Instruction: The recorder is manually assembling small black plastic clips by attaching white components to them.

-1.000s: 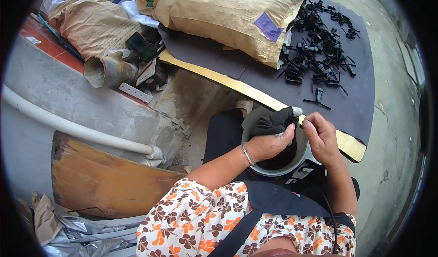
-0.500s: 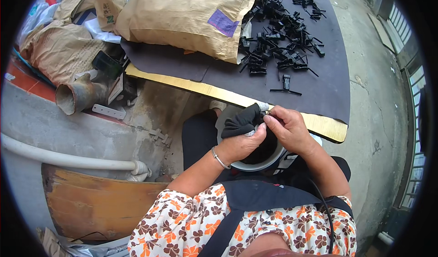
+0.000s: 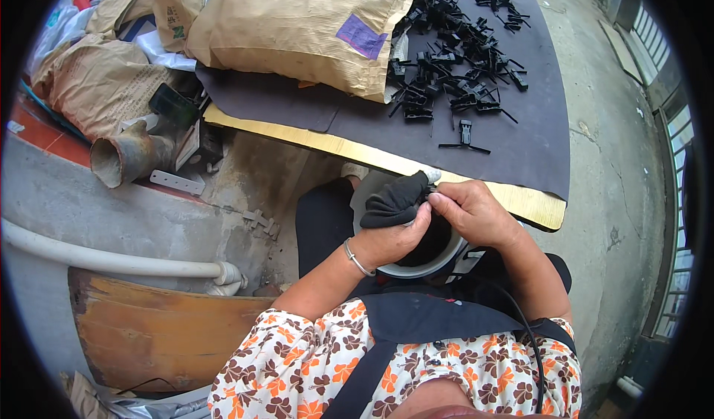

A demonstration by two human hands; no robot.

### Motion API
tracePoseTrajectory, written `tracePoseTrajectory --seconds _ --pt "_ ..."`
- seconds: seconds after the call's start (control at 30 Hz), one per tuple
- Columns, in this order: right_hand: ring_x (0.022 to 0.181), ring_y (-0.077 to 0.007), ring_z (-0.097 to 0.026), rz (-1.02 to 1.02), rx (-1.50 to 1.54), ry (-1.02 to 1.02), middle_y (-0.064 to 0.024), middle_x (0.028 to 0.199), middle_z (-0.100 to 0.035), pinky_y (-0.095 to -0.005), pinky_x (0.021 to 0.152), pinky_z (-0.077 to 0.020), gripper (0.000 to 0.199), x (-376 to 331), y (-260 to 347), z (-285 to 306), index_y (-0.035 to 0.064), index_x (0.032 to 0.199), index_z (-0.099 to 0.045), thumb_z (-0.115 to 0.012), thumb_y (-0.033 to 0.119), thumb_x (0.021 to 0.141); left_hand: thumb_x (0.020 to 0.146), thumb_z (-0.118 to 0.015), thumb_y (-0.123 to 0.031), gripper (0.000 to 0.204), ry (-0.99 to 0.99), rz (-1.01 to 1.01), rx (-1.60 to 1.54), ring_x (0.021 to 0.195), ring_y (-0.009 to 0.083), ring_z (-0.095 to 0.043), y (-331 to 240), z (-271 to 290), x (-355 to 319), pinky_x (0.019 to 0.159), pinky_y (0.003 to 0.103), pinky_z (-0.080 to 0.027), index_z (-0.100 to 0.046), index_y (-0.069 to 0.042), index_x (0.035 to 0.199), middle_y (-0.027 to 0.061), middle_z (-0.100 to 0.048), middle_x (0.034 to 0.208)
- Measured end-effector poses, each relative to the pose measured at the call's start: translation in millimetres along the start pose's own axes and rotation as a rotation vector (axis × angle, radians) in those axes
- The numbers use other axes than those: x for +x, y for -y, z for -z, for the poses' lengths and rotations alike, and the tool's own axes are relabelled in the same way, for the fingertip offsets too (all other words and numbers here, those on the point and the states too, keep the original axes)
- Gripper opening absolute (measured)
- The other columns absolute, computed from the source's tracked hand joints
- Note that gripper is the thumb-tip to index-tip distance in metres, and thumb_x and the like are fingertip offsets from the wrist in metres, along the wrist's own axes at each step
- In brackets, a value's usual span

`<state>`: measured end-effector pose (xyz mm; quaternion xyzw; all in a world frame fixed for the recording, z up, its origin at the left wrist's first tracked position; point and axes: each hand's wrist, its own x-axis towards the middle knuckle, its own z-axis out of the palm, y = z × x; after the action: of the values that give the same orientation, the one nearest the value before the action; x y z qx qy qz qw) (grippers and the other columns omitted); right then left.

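Note:
Just over a bucket (image 3: 444, 267), my two hands meet in front of the table edge. Black cloth (image 3: 394, 200) covers the fingers of my left hand (image 3: 394, 237), with a whitish wrap at one fingertip; the thumb is bare. Between the thumb and covered fingers sits a small black plastic part (image 3: 429, 191), mostly hidden. My right hand (image 3: 472, 209) pinches at this same part with thumb and forefinger. The bucket's inside looks dark; its contents cannot be made out. On the table beyond lies a single black plastic clip-like piece (image 3: 465, 138) with two thin arms.
A dark mat covers the table (image 3: 513, 151), whose front edge is yellowish. A heap of similar black pieces (image 3: 461, 55) spreads beside a large brown paper sack (image 3: 297, 32). To the left are a rusty pipe fitting (image 3: 126, 156), a white pipe (image 3: 111, 258) and a wooden board (image 3: 163, 333).
My right hand has shifted slightly, its fingers curling closer around the small part. My left hand stays almost in place.

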<state>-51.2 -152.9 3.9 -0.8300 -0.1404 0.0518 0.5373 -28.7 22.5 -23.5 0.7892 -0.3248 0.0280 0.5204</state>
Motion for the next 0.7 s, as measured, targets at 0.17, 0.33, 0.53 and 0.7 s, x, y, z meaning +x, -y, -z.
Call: tracePoseTrajectory --seconds 0.17,0.33,0.53,0.7 --pt "0.051 -0.0218 -0.044 0.034 0.071 -0.148 -0.0162 0.059 -0.051 -0.0327 0.053 -0.0408 0.024 1 -14 -17 -0.0022 0.077 -0.056 -0.051 0.017 0.090 0.078 -0.058 -0.005 0.032 0.001 -0.090 0.211 0.088 0.0285 -0.059 -9 1 5 0.080 0.034 -0.046 -0.053 0.003 0.109 0.0157 -0.061 0.096" --pt "0.056 -0.0114 -0.040 0.094 0.263 -0.221 -0.0040 0.060 -0.048 -0.0278 0.053 -0.0388 0.026 4 -26 -40 -0.0011 0.075 -0.052 -0.048 0.017 0.093 0.078 -0.058 -0.005 0.035 -0.088 -0.158 0.307 0.087 0.0261 -0.059 -2 -1 -1 0.079 0.032 -0.046 -0.053 0.002 0.111 0.0146 -0.060 0.097" --pt "0.061 -0.0069 -0.044 0.114 0.218 -0.193 0.0003 0.067 -0.052 -0.0237 0.056 -0.0388 0.018 -1 -11 -13 -0.0017 0.088 -0.057 -0.056 0.016 0.089 0.087 -0.058 -0.010 0.030 0.035 0.221 -0.450 0.079 0.0101 -0.053 -9 11 6 0.072 0.023 -0.044 -0.050 0.000 0.114 0.0043 -0.059 0.091" --pt "0.059 -0.0078 -0.050 0.066 0.115 -0.048 -0.0051 0.066 -0.057 -0.0225 0.057 -0.0425 0.012 -5 -6 -3 -0.0022 0.087 -0.062 -0.063 0.005 0.078 0.089 -0.053 -0.009 0.035 0.022 0.297 -0.646 0.065 0.0037 -0.049 -7 24 8 0.057 0.018 -0.042 -0.046 0.000 0.123 0.0013 -0.057 0.089"
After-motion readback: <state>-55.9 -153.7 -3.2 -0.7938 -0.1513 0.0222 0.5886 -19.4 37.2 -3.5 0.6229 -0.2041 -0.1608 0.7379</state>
